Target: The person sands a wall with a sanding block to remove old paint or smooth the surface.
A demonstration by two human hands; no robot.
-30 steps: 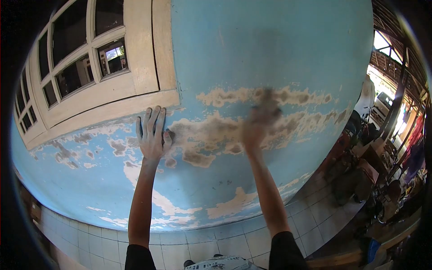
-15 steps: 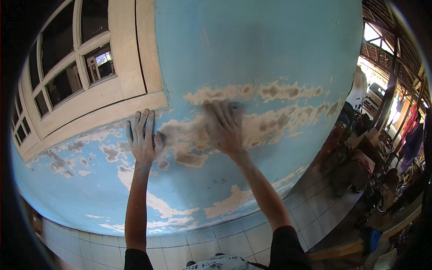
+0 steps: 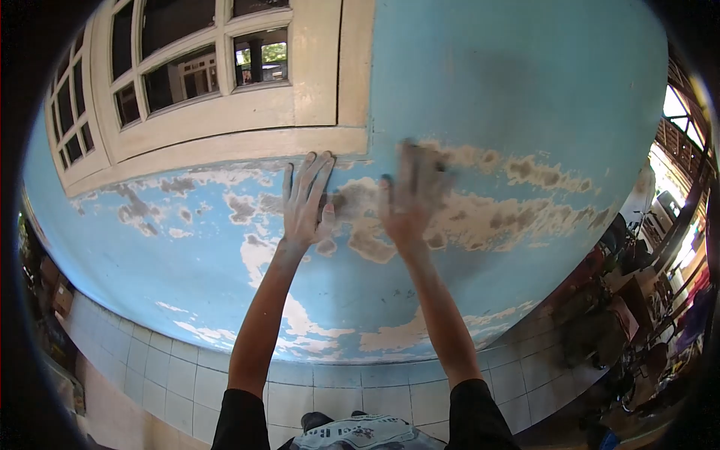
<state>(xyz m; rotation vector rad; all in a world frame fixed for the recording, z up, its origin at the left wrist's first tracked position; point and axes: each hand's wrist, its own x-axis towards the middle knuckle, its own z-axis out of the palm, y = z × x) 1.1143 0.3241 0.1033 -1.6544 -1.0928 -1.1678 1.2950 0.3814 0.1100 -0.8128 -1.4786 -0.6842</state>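
My left hand (image 3: pixel 304 202), dusty and with its fingers spread, lies flat against the blue wall (image 3: pixel 525 90) just under the window frame's lower corner. To its right, my right hand (image 3: pixel 412 199) is blurred by motion over the worn patches. A dark piece (image 3: pixel 444 174) shows at the side of its fingers; it looks like sandpaper, but blur hides its shape. Around both hands the paint is rubbed away in pale, grey-centred patches (image 3: pixel 480 217). Another pale patch (image 3: pixel 394 335) runs low along the wall.
A cream wooden window (image 3: pixel 315 97) with glass panes is at the upper left. Light floor tiles (image 3: pixel 386 405) run along the wall's foot. Cluttered items, among them a cardboard box (image 3: pixel 628 311), stand at the right under a roof frame.
The view has swung, so the wall and window sit further right. My right hand has moved left across the worn patches, nearer my left hand. The left hand stays on the same spot.
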